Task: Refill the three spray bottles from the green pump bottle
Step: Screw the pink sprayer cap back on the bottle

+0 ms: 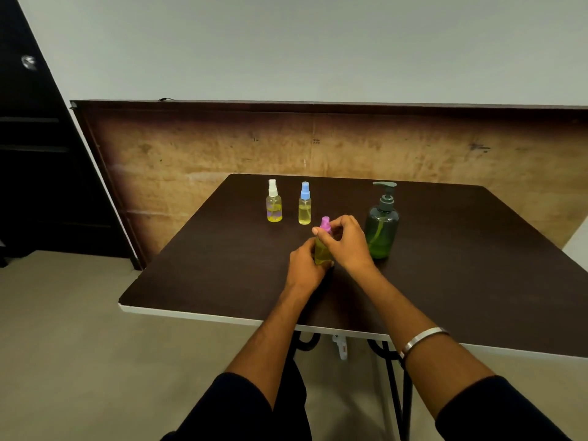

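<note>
Both hands on 1 pink-capped spray bottle, mid-tabletop.

Right hand (345, 241): fingers (321, 231) curled narrow around the pink spray cap (325, 225). Left hand (307, 264): fingers wrapped round the body of the pink-capped spray bottle (323, 251), which stands upright, yellow liquid inside. Green pump bottle (381, 227): upright, just beside the right hand on its right side, pump head on, greenish liquid in the lower part. Blue-capped spray bottle (304, 205): upright, capped, yellow liquid, behind the held bottle. White-capped spray bottle (274, 203): upright, capped, yellow liquid, to the left of the blue one, apart from it. Tabletop (222, 265): dark brown, pale front edge. Metal bangle (423, 338): on the right forearm. Dark sleeves at both elbows.
</note>
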